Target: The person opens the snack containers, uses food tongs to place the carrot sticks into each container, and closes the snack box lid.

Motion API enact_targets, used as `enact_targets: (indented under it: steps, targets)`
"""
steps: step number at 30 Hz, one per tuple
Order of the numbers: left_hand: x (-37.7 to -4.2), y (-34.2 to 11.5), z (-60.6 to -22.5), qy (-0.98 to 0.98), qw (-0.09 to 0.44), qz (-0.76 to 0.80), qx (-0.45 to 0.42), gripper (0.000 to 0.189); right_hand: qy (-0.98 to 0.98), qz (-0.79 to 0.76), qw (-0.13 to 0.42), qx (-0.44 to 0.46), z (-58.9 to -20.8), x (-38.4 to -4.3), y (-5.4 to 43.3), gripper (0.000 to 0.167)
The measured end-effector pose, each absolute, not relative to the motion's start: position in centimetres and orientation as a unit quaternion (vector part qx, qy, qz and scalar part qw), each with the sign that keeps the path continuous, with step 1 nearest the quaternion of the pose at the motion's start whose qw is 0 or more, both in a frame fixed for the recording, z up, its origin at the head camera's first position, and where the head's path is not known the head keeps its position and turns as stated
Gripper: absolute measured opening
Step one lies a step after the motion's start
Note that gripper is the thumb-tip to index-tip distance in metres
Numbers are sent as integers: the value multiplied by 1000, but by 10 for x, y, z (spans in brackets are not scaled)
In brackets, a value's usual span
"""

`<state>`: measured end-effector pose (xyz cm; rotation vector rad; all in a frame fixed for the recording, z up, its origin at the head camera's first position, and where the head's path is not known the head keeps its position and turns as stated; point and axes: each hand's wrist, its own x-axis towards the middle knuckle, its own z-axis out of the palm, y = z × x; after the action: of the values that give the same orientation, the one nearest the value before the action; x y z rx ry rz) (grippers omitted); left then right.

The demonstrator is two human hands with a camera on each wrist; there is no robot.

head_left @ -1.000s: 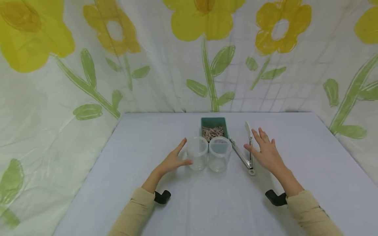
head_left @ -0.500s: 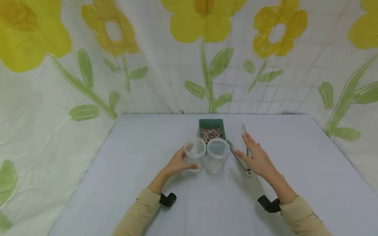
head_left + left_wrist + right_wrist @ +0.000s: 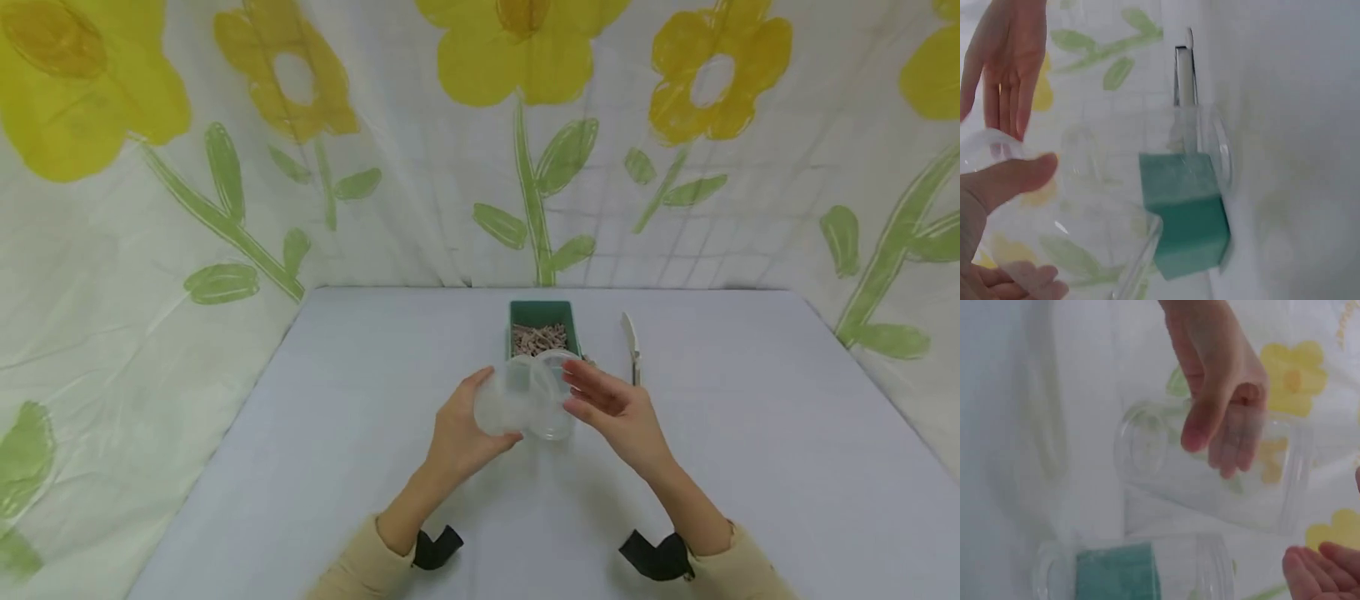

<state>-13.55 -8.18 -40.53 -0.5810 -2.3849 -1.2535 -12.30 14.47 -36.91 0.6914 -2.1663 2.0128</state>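
Observation:
My left hand (image 3: 459,429) grips a clear plastic jar (image 3: 1260,500), thumb on the near side and fingers on the far side. The jar is raised off the table and leans toward the right; whether it has a lid I cannot tell. A second clear jar (image 3: 552,427) stands on the table just behind it, partly covered. My right hand (image 3: 628,421) hovers to the right of the held jar's top, fingers extended and holding nothing. In the right wrist view, the fingertips of the right hand (image 3: 1322,575) are apart from the jar's rim.
Behind the jars sits a green tray (image 3: 542,312) with many small brown pieces (image 3: 538,338). Metal tongs with pale tips (image 3: 630,337) lie to its right, largely hidden by the right hand. A flower-printed curtain (image 3: 420,183) hangs beyond the table's far edge.
My left hand has taken hold of the left jar, raised it and tilted it right. My right hand has moved left from over the tongs to near the jar's top.

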Motion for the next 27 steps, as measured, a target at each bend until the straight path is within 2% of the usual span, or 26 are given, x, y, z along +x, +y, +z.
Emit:
enact_targets:
  steps: [4, 7, 11, 16, 19, 21, 23, 27]
  targets:
    - [-124, -66, -399, -856, 306, -342, -240, 83, -752, 634, 59, 171, -364, -119, 129, 62]
    - [-120, -61, -398, -855, 352, -289, -249, 89, -781, 600, 78, 152, -362, -116, 123, 67]
    - [-117, -61, -398, -852, 357, -288, -253, 88, -790, 584, 109, 153, -363, -114, 121, 67]
    - [-115, -64, -398, -853, 334, -313, -252, 83, -793, 569, 118, 186, -366, -115, 125, 62]
    - [-114, -68, -397, -857, 299, -330, -261, 81, -794, 554, 121, 221, -370, -117, 129, 62]
    - [-113, -72, -396, -859, 250, -354, -273, 80, -794, 534, 117, 268, -370, -118, 133, 63]
    - [-113, -77, -394, -853, 172, -396, -295, 78, -789, 507, 99, 334, -368, -120, 139, 66]
    - [-112, -86, -392, -810, -8, -496, -311, 78, -778, 450, 25, 437, -356, -124, 154, 75]
